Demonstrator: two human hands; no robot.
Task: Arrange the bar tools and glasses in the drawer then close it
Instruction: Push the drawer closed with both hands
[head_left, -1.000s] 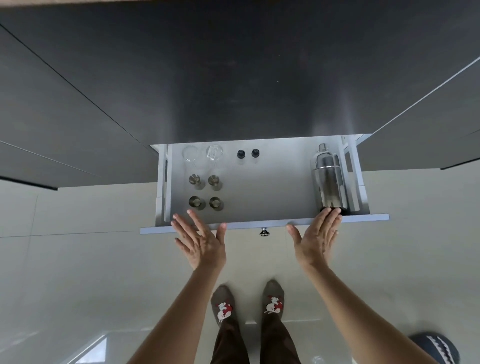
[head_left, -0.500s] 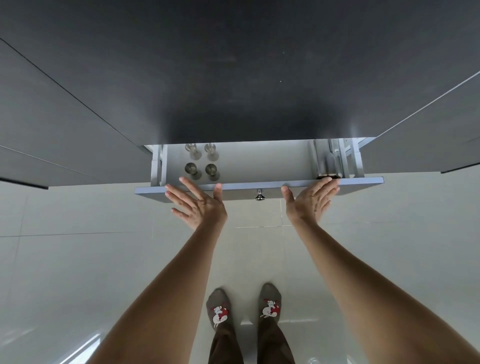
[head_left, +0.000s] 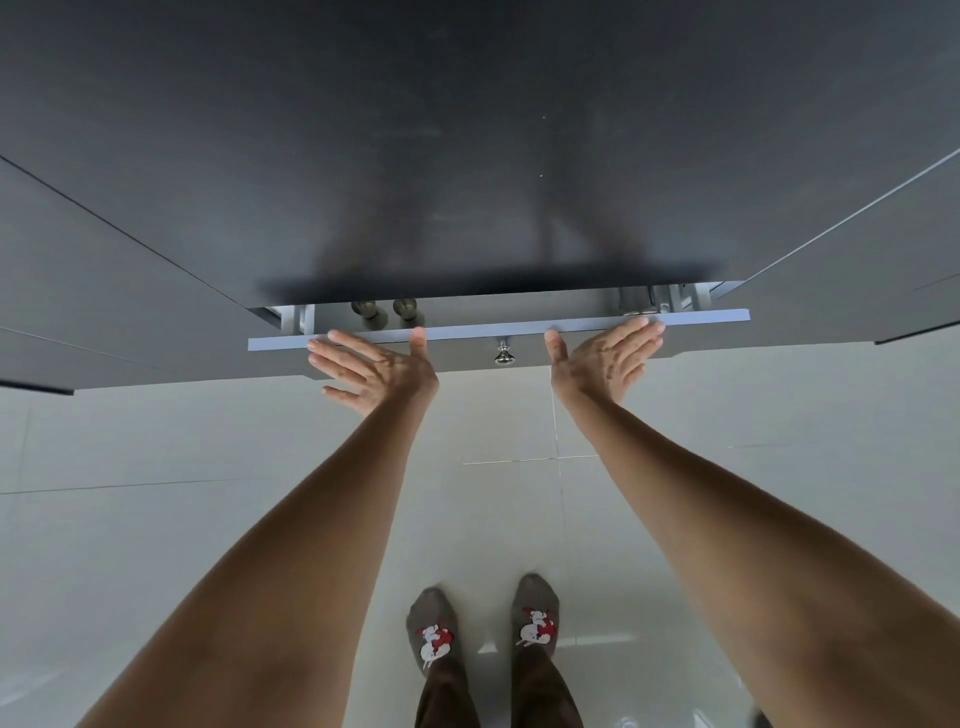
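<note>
- The left hand lies flat against the drawer front, fingers spread wide, gripping nothing.
- Just beyond those fingertips, two small metal cups show in the narrow gap left; a hard shove could likely topple them.
- The knob sits untouched between both thumbs.
- The right hand presses likewise, open and empty; uneven pushing might skew the drawer on its rails.
</note>
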